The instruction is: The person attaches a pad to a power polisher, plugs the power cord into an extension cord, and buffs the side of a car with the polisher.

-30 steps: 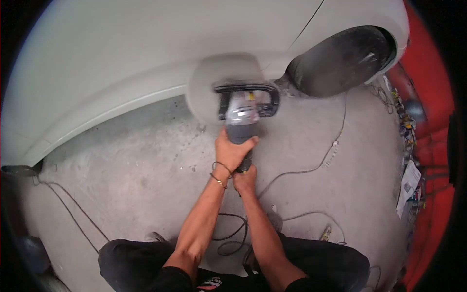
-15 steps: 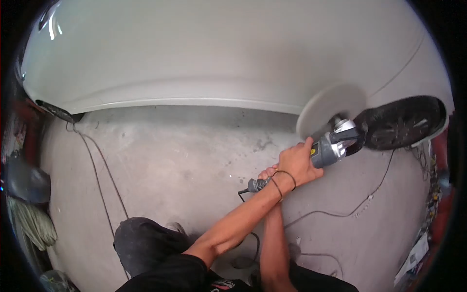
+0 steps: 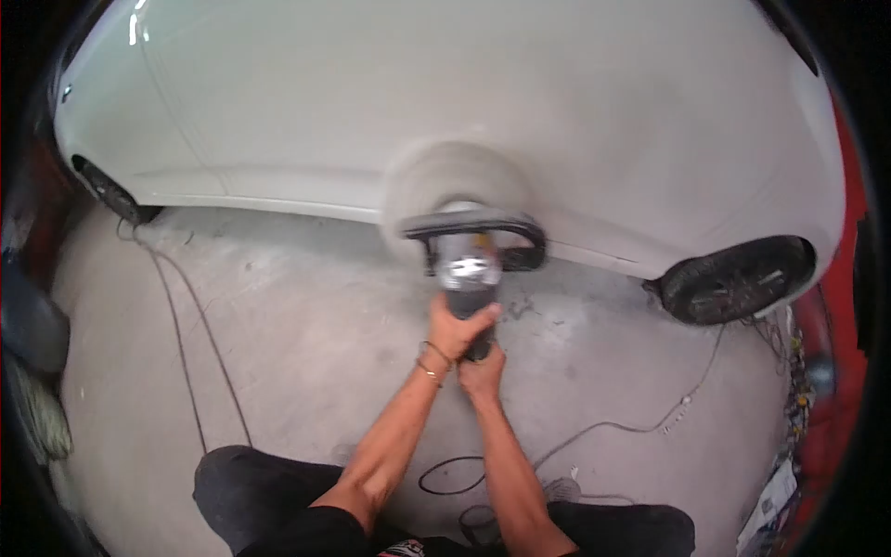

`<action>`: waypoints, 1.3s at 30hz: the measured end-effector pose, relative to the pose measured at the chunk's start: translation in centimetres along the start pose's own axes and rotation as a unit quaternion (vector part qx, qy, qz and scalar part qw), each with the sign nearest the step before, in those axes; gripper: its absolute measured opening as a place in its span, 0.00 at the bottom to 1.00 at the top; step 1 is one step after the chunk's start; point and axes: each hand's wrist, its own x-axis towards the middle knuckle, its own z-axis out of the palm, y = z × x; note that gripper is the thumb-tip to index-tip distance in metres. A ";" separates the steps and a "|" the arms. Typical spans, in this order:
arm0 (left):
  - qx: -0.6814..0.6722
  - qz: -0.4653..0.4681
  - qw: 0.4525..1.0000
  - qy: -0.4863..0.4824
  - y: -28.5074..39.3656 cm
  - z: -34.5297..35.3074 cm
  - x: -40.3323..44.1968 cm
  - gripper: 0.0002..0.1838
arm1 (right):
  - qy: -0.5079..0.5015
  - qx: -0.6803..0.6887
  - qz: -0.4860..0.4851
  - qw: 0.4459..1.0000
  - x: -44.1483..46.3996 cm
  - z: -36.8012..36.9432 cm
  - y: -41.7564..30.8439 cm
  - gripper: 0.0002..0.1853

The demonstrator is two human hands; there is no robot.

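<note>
Both of my hands hold a corded polisher (image 3: 473,297) in front of a white car's side (image 3: 316,121). My left hand (image 3: 455,330), with dark bands at the wrist, is closed round the body just behind the metal head. Behind it, my right hand (image 3: 483,371) is wrapped round the rear of the tool. A black loop handle (image 3: 473,225) spans the polisher's front. The pale round pad (image 3: 459,172) looks blurred and lies over the lower door panel; whether it presses on the paint I cannot tell.
Car wheels stand at the left (image 3: 111,190) and right (image 3: 742,278). Cables (image 3: 190,316) run across the concrete floor (image 3: 306,334), and a looped cord (image 3: 455,473) lies near my legs. Cluttered items (image 3: 794,399) line the right edge.
The polisher has moved left along the car, from beside the right wheel to the middle of the view. Its pad has turned to face the panel, and my forearms have uncrossed.
</note>
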 end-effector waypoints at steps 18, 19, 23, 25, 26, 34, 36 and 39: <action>0.288 -0.019 0.944 -0.158 4.6 4.6 3.0 0.55 | 0.095 0.012 0.002 0.995 2.9 2.1 6.1 0.23; 0.289 -0.022 0.945 -0.150 4.4 4.9 3.4 0.55 | 0.104 -0.008 -0.032 0.994 2.6 1.1 4.4 0.19; 0.106 0.059 0.988 -0.095 2.8 4.3 4.2 0.47 | 0.083 -0.010 -0.082 0.993 4.4 -0.7 -0.7 0.22; -0.067 0.042 0.996 -0.051 2.4 2.7 4.6 0.36 | 0.084 0.002 -0.104 0.991 5.1 -0.7 -2.1 0.25; -0.115 0.028 0.992 -0.036 2.8 1.6 4.6 0.32 | 0.066 -0.072 -0.130 0.987 5.5 -0.8 -2.5 0.27; -0.207 0.024 0.977 -0.044 8.0 -2.9 6.4 0.21 | 0.078 -0.174 -0.149 0.970 5.1 2.9 -10.9 0.19; -0.142 0.031 0.987 -0.063 7.0 -2.1 6.8 0.25 | 0.099 -0.109 -0.157 0.977 5.1 3.3 -8.9 0.21; 0.008 0.036 0.995 -0.089 6.9 0.2 6.2 0.45 | 0.089 -0.008 -0.070 0.994 4.8 3.3 -4.5 0.26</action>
